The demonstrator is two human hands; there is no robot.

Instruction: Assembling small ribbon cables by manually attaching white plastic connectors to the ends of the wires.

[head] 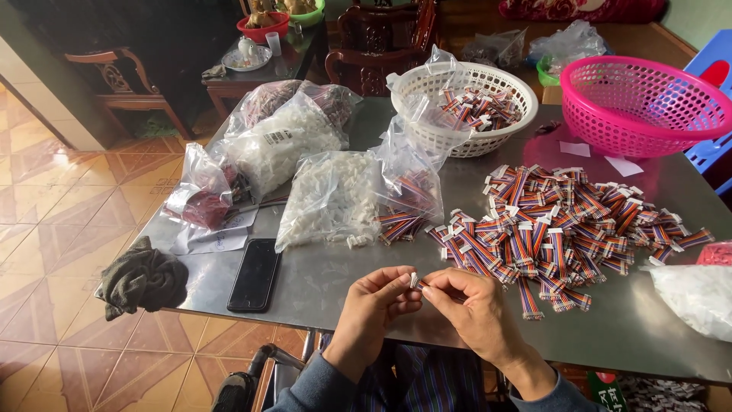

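Landmark: phone (255, 275).

- Far left of phone: dark rag (142, 281) at table (320, 286) edge. Could fall off if bumped.
- Just above phone: bags of white plugs (329, 197). One bag open, plugs could spill.
- Right of phone: left hand (371, 305) and right hand (473, 309) together, fingertips pinching small wire piece (415, 281). Tiny thing, might slip, drop in lap.
- Far right of phone: wire pile (564, 229). Elbow bump could scatter it.

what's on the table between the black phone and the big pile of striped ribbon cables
In the head view, bare metal table lies between the black phone and the cable pile; plastic bags of white connectors sit further back.
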